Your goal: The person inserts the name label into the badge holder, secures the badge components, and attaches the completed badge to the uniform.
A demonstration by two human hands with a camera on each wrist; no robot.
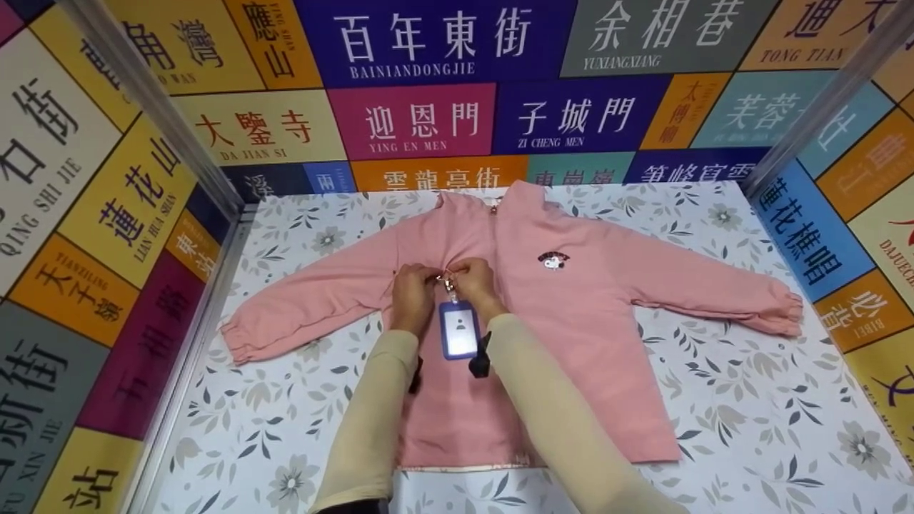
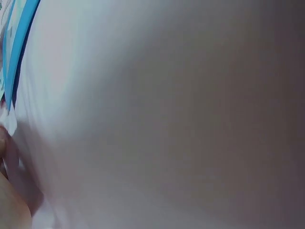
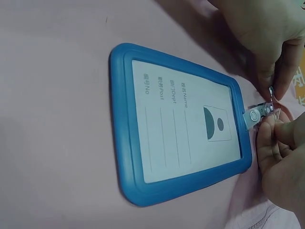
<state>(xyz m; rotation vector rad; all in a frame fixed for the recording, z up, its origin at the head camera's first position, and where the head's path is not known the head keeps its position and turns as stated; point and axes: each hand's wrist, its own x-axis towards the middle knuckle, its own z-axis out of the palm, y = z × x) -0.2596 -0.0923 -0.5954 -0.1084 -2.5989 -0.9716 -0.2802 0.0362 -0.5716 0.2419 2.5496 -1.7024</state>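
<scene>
A pink zip jacket [image 1: 571,343] is spread flat, sleeves out. On its chest hangs a blue-framed ID badge [image 3: 128,162] with a white card, joined by a clear strap to a metal badge clip [image 3: 266,109]. My left hand [image 1: 414,296] pinches the clip's small lever between thumb and finger, seen best in the right wrist view. Close beside it, my right hand [image 1: 475,282] pinches a fold of the jacket's fabric at the clip. In the left wrist view, pale blurred cloth fills most of the picture, with the badge's blue edge [image 2: 19,43] at the left.
A white table cover [image 1: 750,414] with grey flowers and leaves lies under the jacket. Colourful panels [image 1: 421,121] with street names rise at the back and both sides. The jacket's zip [image 1: 494,235] runs right of my hands, and a small cartoon patch [image 1: 553,261] sits farther right.
</scene>
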